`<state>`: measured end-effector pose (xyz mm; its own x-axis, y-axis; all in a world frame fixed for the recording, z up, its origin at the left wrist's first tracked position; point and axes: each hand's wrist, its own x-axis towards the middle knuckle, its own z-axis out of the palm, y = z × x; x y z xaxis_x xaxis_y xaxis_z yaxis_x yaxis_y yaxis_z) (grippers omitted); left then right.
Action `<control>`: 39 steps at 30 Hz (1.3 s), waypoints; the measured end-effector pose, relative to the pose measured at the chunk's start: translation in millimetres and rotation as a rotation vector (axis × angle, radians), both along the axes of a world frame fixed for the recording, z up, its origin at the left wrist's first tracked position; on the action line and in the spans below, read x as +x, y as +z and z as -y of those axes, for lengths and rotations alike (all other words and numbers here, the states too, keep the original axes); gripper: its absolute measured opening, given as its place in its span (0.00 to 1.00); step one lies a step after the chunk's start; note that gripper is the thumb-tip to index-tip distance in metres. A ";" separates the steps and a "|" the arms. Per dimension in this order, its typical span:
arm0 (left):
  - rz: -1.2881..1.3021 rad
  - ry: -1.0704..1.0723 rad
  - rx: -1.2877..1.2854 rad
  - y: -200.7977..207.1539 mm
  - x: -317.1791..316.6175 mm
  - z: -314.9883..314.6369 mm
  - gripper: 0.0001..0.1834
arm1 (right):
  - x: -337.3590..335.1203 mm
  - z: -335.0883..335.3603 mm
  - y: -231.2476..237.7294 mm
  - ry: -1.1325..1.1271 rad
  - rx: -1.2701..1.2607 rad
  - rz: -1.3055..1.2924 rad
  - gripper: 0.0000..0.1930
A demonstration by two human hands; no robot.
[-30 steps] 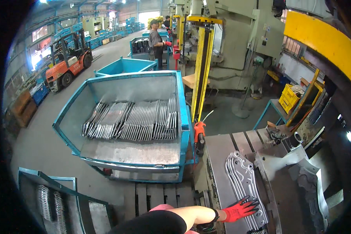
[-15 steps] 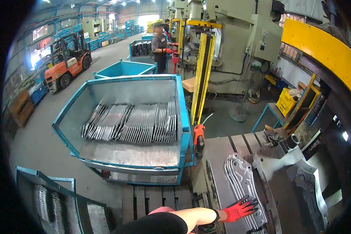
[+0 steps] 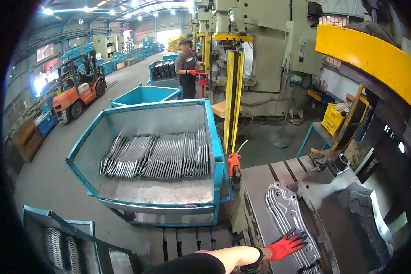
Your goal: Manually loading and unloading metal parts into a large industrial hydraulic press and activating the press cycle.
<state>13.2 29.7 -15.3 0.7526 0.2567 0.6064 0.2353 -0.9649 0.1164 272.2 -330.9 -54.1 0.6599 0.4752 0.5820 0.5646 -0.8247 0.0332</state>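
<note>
Head view: you are at a slotted steel bed (image 3: 255,178) that lies under and beyond your left hand (image 3: 286,246), with a die block (image 3: 324,217) just to the hand's right. The grey factory floor (image 3: 39,182) runs off well to the left of the hand, and a press-like machine (image 3: 271,59) stands beyond it.

Count, by position from your hand: one stack of metal plates (image 3: 285,206), directly beneath it and extending away from it, several layers deep, exact number not readable. One orange-handled tool (image 3: 234,162), beyond and left. One large blue bin (image 3: 155,114), farther left, holding bent metal strips (image 3: 155,155) in closely packed rows, too tight to count. Two more blue bins past that one: a nearer one (image 3: 146,96) and a farther one (image 3: 169,83) with dark parts. One low bin (image 3: 52,214), far left, with two rows of small parts. One yellow crate (image 3: 333,119), beyond and right. One forklift (image 3: 80,97) and one clearly visible co-worker (image 3: 186,71), both far beyond, left.

Pose: your forearm (image 3: 239,257) enters from the lower edge and reaches right. The red-gloved left hand rests on the stack's near end, fingers spread and pointing right. Your right hand's state cannot be told
</note>
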 end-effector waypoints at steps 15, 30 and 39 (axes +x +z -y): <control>-0.113 -0.039 -0.112 5.5 -2.1 2.5 0.35 | -6.1 -5.8 4.6 0.019 0.008 -0.027 0.22; -0.097 -0.021 -0.041 15.7 -2.0 3.7 0.38 | -10.5 -7.8 3.8 -0.004 -0.018 -0.013 0.23; -0.073 -0.002 -0.011 15.9 0.4 6.8 0.41 | -4.0 -2.5 6.5 -0.058 -0.074 0.091 0.23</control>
<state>13.6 22.9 0.7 0.7955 0.2613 0.5467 0.2413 -0.9642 0.1096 268.2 -328.3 -47.6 0.6337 0.4816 0.6054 0.5080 -0.8492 0.1439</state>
